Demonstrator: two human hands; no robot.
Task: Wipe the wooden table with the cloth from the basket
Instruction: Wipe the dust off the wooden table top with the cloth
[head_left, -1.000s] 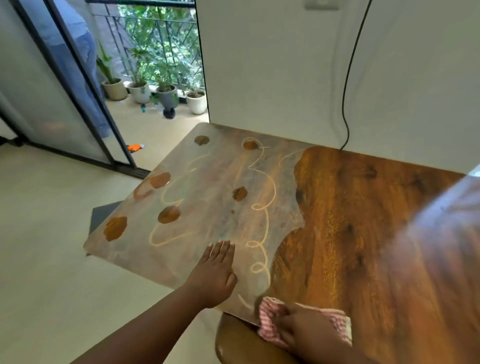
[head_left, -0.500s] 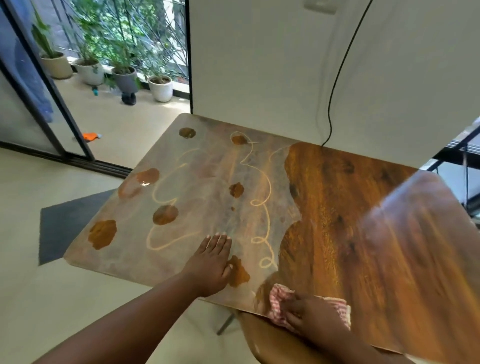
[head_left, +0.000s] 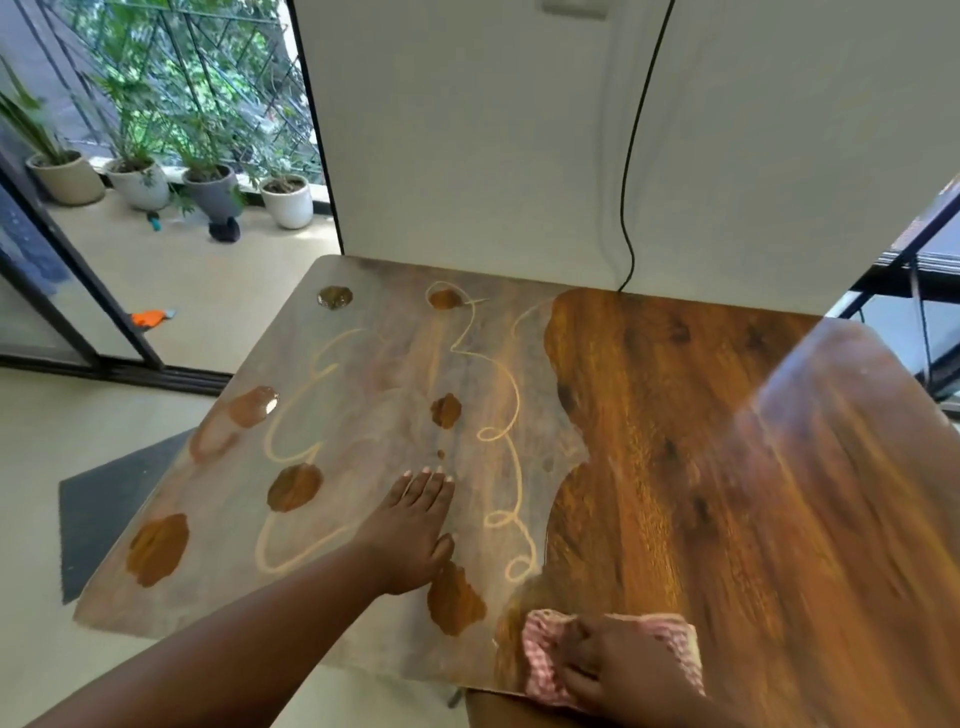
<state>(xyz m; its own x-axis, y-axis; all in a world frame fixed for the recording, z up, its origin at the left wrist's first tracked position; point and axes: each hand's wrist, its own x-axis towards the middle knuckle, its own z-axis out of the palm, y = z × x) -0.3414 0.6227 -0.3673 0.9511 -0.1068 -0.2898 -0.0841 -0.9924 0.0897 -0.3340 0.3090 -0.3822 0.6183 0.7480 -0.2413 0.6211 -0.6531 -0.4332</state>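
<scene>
Right hand (head_left: 618, 670) gripped the pink checked cloth (head_left: 550, 644), fingers curled over it, at the wooden table's (head_left: 675, 415) near edge, on the line between clean and dull wood. Just left of the cloth sat 1 brown blotch (head_left: 454, 597). Left hand (head_left: 415, 530) lay flat and released beyond it, bracing. Best next: press firmly, overlap passes leftward. Farther off: 6 blotches, pale looping lines (head_left: 504, 395).

1. The table (head_left: 675, 441) is wood: glossy, warm grain right of the cloth (head_left: 545, 649), dull and grey-filmed to its left.
2. The cloth is soft woven fabric, pink-checked, matt.
3. The wall (head_left: 467, 156) behind the table looks smooth and matt.
</scene>
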